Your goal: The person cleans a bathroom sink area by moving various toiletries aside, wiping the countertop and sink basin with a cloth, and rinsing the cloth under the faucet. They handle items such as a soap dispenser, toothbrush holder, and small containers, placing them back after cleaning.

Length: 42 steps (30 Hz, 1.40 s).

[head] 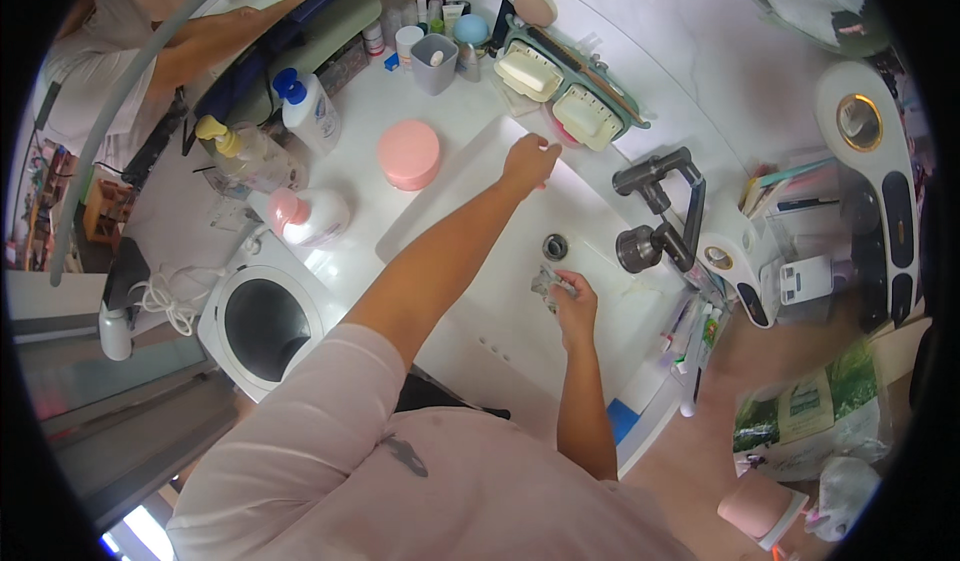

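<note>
My left hand (531, 165) reaches over the back wall of a white washbasin (495, 321), near the soap holder. Its fingers are curled and point away, so whether they hold anything is hidden. Low over the basin, my right hand (574, 302) pinches a crumpled, patterned grey-green piece of thin material (545, 285), possibly a cloth or wrapper. Just beyond that piece is the round drain (555, 247). A dark grey jointed faucet (660, 201) juts over the basin from the right. Behind it stands a green holder with two cream soap trays (589, 115).
Left on the counter are a round pink container (409, 154), a pink-topped pump bottle (311, 216), a blue-topped pump bottle (311, 111) and a yellow-topped one (244, 152). A white-rimmed bin (266, 325) is nearer. Toothpaste tubes (697, 328) line the right edge.
</note>
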Motion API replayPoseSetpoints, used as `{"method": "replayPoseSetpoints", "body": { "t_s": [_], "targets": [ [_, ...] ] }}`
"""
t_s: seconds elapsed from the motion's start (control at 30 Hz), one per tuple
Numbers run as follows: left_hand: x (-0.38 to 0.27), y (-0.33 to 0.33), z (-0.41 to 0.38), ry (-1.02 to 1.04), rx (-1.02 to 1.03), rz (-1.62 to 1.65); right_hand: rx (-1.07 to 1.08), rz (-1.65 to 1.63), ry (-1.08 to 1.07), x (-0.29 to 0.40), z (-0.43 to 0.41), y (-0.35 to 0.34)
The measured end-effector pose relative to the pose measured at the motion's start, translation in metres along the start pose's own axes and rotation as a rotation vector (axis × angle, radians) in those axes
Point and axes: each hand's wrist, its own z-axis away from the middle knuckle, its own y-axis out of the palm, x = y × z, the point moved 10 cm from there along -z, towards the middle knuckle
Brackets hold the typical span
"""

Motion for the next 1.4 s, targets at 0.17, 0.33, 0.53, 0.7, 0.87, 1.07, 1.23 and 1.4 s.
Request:
{"method": "replayPoseSetpoints", "body": {
  "t_s": [0.17, 0.33, 0.53, 0.7, 0.87, 1.07, 1.23, 1.4],
  "targets": [
    [-0.005, 0.004, -0.037, -0.221, -0.043, -0.047, -0.166, 0.041, -0.157, 0.023, -0.013, -0.02],
    [0.008, 0.004, -0.054, -0.26, -0.148, -0.092, -0.356, 0.458, -0.734, 0.091, -0.05, -0.013],
    [0.016, -0.005, -0.066, -0.252, -0.246, -0.234, -0.404, 0.568, -0.784, 0.138, -0.114, 0.015],
    [0.013, -0.008, -0.023, -0.276, -0.207, 0.011, -0.404, 0.797, -0.856, 0.133, -0.136, 0.027],
    [0.046, -0.016, 0.009, -0.268, -0.231, 0.309, -0.394, 0.85, -0.862, 0.13, -0.135, 0.028],
    [0.06, 0.0, 0.016, -0.282, -0.044, 0.581, -0.35, 0.852, -0.832, 0.13, -0.137, 0.029],
    [0.064, 0.002, 0.016, -0.283, 0.023, 0.65, -0.353, 0.835, -0.829, 0.133, -0.144, 0.031],
    [0.076, -0.035, 0.064, -0.221, 0.016, 0.47, -0.457, 0.895, -0.822, 0.148, -0.163, 0.043]
  ]
}}
